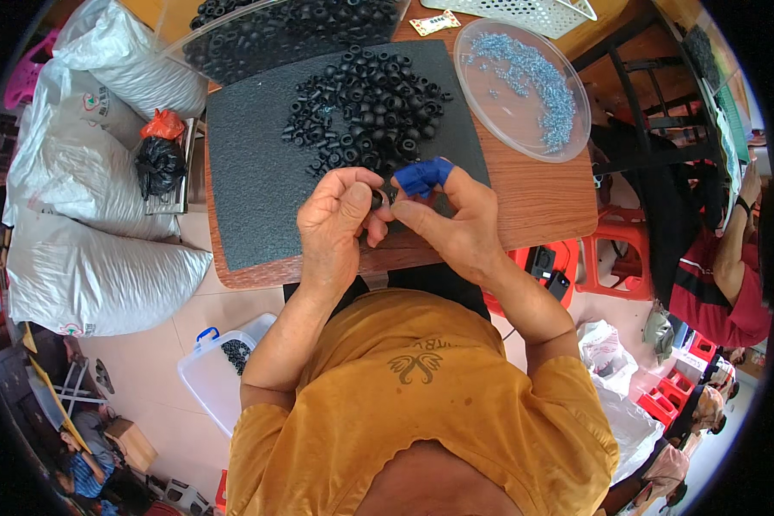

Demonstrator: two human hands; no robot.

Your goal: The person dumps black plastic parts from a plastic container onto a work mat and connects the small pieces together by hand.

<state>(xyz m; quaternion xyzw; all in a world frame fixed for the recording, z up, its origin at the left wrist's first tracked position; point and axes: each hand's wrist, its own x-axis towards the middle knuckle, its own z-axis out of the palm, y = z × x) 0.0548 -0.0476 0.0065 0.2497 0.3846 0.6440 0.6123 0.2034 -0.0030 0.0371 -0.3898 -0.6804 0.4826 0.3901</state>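
Observation:
My left hand [340, 219] and my right hand [451, 219] meet over the near edge of a dark foam mat [254, 163] on a wooden table [542, 202]. Between their fingertips they pinch a small black rubber ring [383, 196]. A blue cover [421, 176] wraps my right forefinger. Just beyond the hands lies a heap of several black rubber rings [365, 99] on the mat.
A round clear lid [525, 86] with small blue-grey bits sits at the right of the table. A clear bag of black rings [275, 30] lies at the back. Grey sacks [86, 198] stand left. A plastic box [224, 370] is on the floor. Another person [727, 275] sits right.

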